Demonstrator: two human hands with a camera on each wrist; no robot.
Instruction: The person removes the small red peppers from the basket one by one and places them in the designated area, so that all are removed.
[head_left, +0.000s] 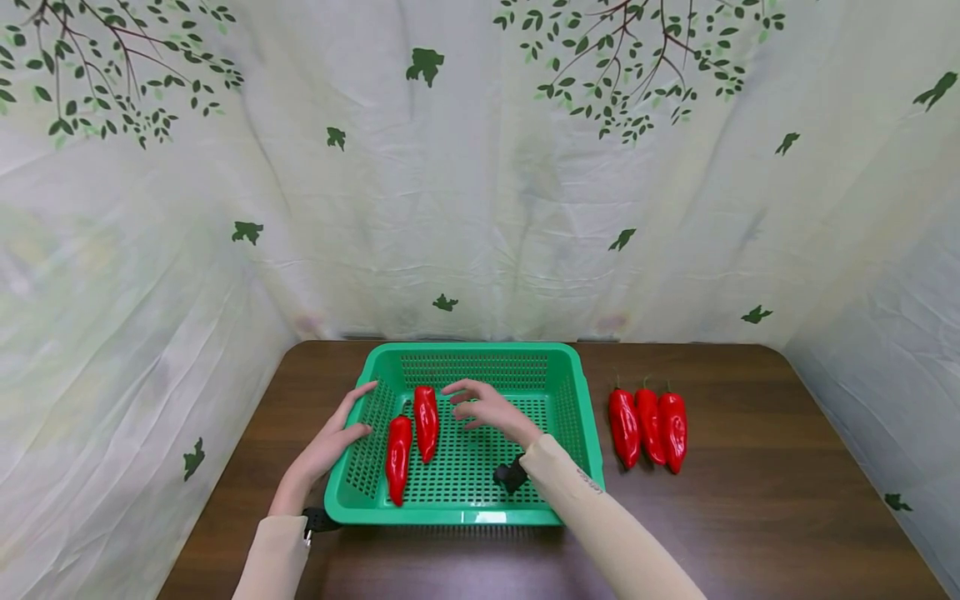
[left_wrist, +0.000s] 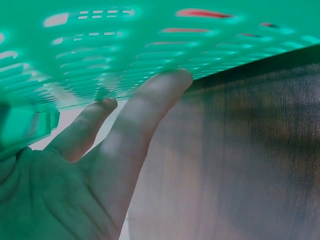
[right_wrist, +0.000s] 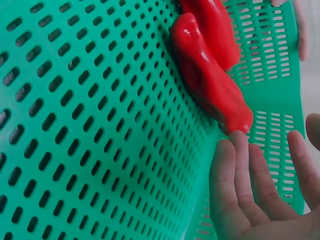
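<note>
Two glossy red chili peppers lie in a green plastic basket (head_left: 420,517), toward its left side: one pepper (head_left: 399,460) nearer the front, the other (head_left: 426,425) farther back. My right hand (head_left: 491,412) hovers inside the basket just right of the back pepper, fingers loosely extended and holding nothing. In the right wrist view, its fingertips come right up to the end of a red pepper (right_wrist: 212,82). At the basket's left side is my left hand (head_left: 327,450), thumb and fingers spread along the rim. The left wrist view shows its straight fingers (left_wrist: 145,112) beside the slotted wall.
Three more red peppers (head_left: 649,427) lie side by side on the brown wooden table (head_left: 750,533), right of the basket. A white curtain (head_left: 480,208) with leaf prints hangs behind the table and along both sides. Each wrist wears a black camera.
</note>
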